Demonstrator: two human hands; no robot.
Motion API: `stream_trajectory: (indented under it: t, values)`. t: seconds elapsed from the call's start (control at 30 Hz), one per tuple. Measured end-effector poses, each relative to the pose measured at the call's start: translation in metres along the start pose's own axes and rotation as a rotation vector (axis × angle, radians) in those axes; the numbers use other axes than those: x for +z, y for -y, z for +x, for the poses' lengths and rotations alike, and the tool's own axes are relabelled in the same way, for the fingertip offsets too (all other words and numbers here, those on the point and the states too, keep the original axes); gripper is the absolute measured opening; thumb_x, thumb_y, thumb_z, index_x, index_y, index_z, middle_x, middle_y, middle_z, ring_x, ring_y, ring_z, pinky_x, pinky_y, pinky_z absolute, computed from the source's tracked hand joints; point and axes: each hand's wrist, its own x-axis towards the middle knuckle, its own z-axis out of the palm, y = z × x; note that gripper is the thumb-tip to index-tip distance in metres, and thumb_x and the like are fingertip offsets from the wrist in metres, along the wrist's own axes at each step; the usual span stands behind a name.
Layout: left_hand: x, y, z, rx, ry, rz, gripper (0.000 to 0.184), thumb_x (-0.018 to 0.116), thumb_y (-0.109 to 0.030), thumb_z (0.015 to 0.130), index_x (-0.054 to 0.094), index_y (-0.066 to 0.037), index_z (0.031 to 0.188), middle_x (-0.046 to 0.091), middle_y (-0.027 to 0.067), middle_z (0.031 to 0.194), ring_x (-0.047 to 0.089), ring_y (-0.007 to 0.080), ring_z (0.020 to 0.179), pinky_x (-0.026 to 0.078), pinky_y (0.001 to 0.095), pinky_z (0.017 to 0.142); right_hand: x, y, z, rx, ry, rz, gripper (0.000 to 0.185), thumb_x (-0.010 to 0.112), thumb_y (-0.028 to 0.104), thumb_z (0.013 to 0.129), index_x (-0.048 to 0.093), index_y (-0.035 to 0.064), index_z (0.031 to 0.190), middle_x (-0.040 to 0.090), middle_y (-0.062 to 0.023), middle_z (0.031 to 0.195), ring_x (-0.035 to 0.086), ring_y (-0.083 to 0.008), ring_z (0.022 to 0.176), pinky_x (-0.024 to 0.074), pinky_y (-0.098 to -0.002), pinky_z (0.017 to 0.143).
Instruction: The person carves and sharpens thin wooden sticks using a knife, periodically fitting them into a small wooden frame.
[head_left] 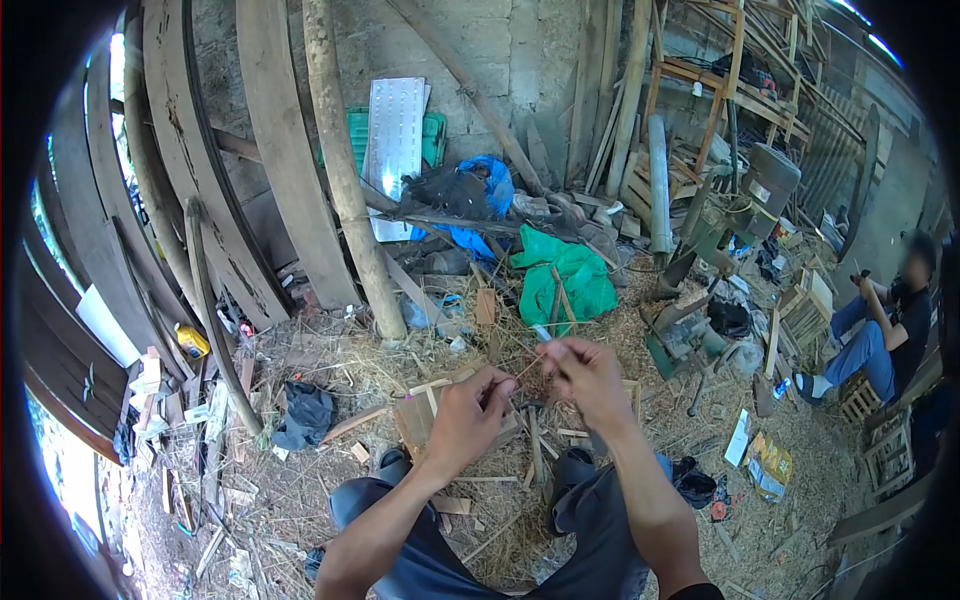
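My left hand [468, 418] is closed, thumb and fingertips pinched together, above a light wooden block [415, 425]. A thin brownish strand [528, 368] seems to run from its fingertips toward my right hand [588, 385]; its kind is too fine to make out. That right hand is closed too, with a small whitish tip [541, 332] sticking out past the fingers. The rest of what it grips is hidden. Below and between the hands, a hammer-like tool [537, 440] with a dark head stands near my feet.
Wood scraps and straw cover the ground. A green sack [585, 275] and blue tarp [492, 185] lie ahead, beside a wooden pole [340, 180]. A machine [765, 185] stands at the right. Another person [890, 320] sits at the far right. A yellow bag [768, 467] lies nearer.
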Motion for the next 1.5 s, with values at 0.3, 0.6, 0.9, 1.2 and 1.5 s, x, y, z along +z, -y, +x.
stream_trajectory:
  t: [0.3,0.6,0.9,1.2,1.5]
  values:
    - [-0.001,0.013,0.002,-0.022,0.038,-0.156,0.014,0.054,-0.011,0.092,0.061,0.001,0.092,0.061,0.0072,0.064,0.058,0.013,0.058,0.044,0.0267,0.055,-0.033,0.01,0.005,-0.07,-0.328,0.216,0.023,0.058,0.018,0.093,0.062,-0.0008,0.106,0.058,-0.0017,0.073,0.039,-0.0028,0.049,0.0269,-0.0174,0.042]
    - [0.002,0.017,0.005,-0.066,0.106,-0.234,0.015,0.052,-0.011,0.094,0.06,0.001,0.092,0.059,0.0029,0.064,0.056,0.0075,0.061,0.043,0.0239,0.056,0.012,0.001,-0.004,-0.053,0.215,-0.003,0.021,0.057,0.015,0.094,0.064,-0.0026,0.104,0.062,-0.0021,0.073,0.043,-0.0029,0.053,0.0315,-0.0174,0.046]
    - [0.002,-0.01,0.0,0.017,-0.027,0.029,0.01,0.057,-0.01,0.091,0.06,0.0,0.091,0.059,0.0115,0.061,0.057,0.0168,0.053,0.044,0.0294,0.052,0.008,-0.003,-0.001,-0.052,0.085,0.013,0.021,0.059,0.018,0.093,0.065,-0.0018,0.092,0.06,-0.0021,0.072,0.041,-0.0034,0.05,0.0299,-0.0185,0.044]
    - [0.001,-0.002,-0.004,0.103,-0.073,0.085,0.009,0.06,-0.013,0.088,0.063,-0.005,0.091,0.058,0.0122,0.06,0.056,0.0223,0.049,0.041,0.033,0.049,-0.027,0.006,0.006,-0.036,-0.159,0.139,0.025,0.058,0.019,0.093,0.063,-0.0032,0.104,0.057,-0.0015,0.073,0.038,-0.0036,0.049,0.0274,-0.0183,0.043]
    - [0.005,0.006,-0.001,0.102,-0.096,0.04,0.011,0.062,-0.017,0.089,0.065,-0.008,0.092,0.059,0.0096,0.06,0.055,0.0197,0.049,0.041,0.032,0.048,0.001,0.001,0.0,-0.033,0.04,0.077,0.024,0.055,0.019,0.094,0.06,-0.0023,0.104,0.055,-0.0011,0.071,0.038,-0.0033,0.048,0.026,-0.0179,0.042]
